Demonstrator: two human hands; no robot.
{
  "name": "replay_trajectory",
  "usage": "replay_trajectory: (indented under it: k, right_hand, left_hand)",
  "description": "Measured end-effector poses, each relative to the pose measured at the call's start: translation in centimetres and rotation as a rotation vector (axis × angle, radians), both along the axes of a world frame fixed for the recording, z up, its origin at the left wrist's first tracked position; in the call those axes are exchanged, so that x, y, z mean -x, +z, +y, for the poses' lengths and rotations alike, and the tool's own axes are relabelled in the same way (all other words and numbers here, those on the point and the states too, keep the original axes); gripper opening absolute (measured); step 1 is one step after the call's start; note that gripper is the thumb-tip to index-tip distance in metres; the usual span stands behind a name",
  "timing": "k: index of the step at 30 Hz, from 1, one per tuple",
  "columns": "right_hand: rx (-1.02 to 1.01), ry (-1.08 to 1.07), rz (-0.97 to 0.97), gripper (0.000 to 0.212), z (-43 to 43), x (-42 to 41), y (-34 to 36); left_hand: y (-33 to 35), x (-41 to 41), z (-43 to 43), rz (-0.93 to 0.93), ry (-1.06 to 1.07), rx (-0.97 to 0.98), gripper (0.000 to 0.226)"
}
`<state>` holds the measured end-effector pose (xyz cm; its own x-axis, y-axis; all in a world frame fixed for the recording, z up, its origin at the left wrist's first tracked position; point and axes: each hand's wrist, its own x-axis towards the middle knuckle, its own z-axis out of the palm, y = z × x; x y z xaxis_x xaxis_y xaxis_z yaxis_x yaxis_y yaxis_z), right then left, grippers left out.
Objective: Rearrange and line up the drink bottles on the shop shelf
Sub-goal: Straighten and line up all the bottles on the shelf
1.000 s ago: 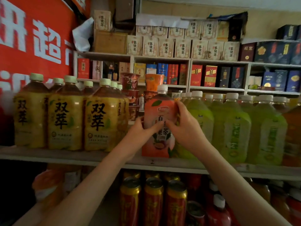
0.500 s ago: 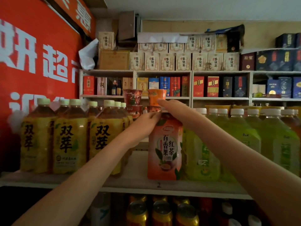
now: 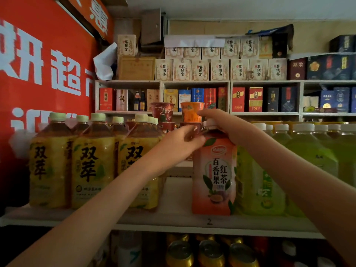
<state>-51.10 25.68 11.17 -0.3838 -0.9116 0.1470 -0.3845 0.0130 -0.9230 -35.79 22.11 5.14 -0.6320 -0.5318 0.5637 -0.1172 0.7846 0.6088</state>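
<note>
On shelf (image 3: 173,218) | right hand (image 3: 227,126) fingers clasp orange bottle (image 3: 213,176) neck | left hand (image 3: 181,143) fingers curled against its shoulder

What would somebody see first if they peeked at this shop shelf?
Probably the orange-pink bottle standing at the shelf's front edge, with the left hand and right hand both at its top. Next, the huge red sign on the left wall, above the yellow bottles.

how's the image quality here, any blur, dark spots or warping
Head view: dim overall, with the lower shelf of cans nearly lost in shadow; wide-angle bending bows the shelf edge and stretches the forearms; the orange bottle label reads sharp, corners go soft.
</note>
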Motion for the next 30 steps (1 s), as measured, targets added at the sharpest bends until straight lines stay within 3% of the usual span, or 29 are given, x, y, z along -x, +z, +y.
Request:
replay_trajectory:
  k: [3,5,8,13,16,19,24,28,30]
  right_hand:
    - [0.024,-0.009,-0.033,0.044,0.1,0.2,-0.3]
    - [0.023,-0.024,-0.054,0.045,0.0,0.4,-0.4]
    - [0.039,-0.093,-0.083,0.037,-0.7,0.9,0.3]
    - [-0.075,-0.196,0.139,0.011,-1.1,1.2,0.9]
    - [-0.047,-0.225,0.351,0.023,-1.4,2.0,0.2]
    - [-0.001,-0.203,0.505,0.018,-1.5,1.8,0.0]
    - [0.096,-0.16,0.486,0.039,-2.0,1.3,-0.2]
    - [0.103,-0.119,0.47,0.025,-3.2,0.3,-0.3]
    - [0.096,-0.095,0.447,0.019,-3.7,-0.2,-0.4]
  left_hand:
    - [-1.0,1.2,-0.2,-0.087,-0.026,-0.121,0.061]
    - [-2.1,2.6,-0.4,-0.044,-0.011,-0.2,0.088]
    - [-2.6,3.5,-0.6,0.052,0.018,-0.257,0.099]
    - [-2.2,3.1,-0.5,0.043,0.041,-0.2,0.075]
    - [-1.8,2.8,-0.4,0.04,0.052,-0.165,0.056]
    - [-1.4,1.6,-0.7,0.02,0.029,-0.15,0.044]
    - [-1.1,-0.8,-1.0,0.043,0.045,-0.179,0.036]
    - [-0.8,-1.3,0.1,-0.052,0.14,-0.022,0.034]
    - [-0.7,-1.3,1.0,-0.135,0.258,0.125,0.046]
